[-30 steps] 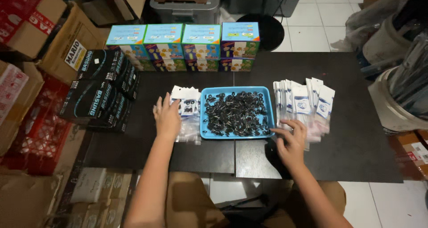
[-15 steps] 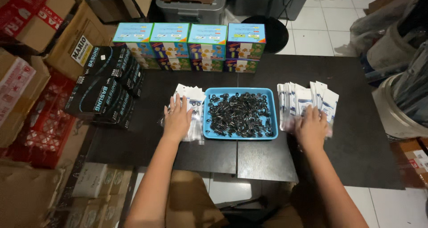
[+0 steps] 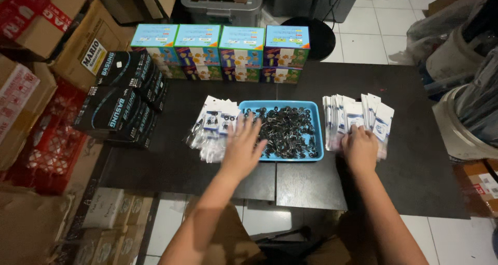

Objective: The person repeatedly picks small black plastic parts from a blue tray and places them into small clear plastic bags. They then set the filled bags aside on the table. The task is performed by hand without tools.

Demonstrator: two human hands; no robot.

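Observation:
A blue tray (image 3: 317,124) full of small black parts (image 3: 289,132) sits mid-table. My left hand (image 3: 243,147) hovers with fingers spread over the tray's left edge, beside a loose pile of clear packets with white cards (image 3: 211,127). It holds nothing. My right hand (image 3: 359,149) rests on the lower end of a stack of white-and-blue packets (image 3: 358,114) to the right of the tray, its fingers lying on them. Whether it grips a packet is hidden.
The dark table (image 3: 404,171) carries a row of colourful boxes (image 3: 220,52) at the back and black boxes (image 3: 122,96) stacked at the left. Cardboard cartons (image 3: 46,42) crowd the floor at left. A white bucket (image 3: 459,125) stands at right.
My left hand moved right, from the clear packet pile to the tray's left edge. My right hand stayed on the white packet stack.

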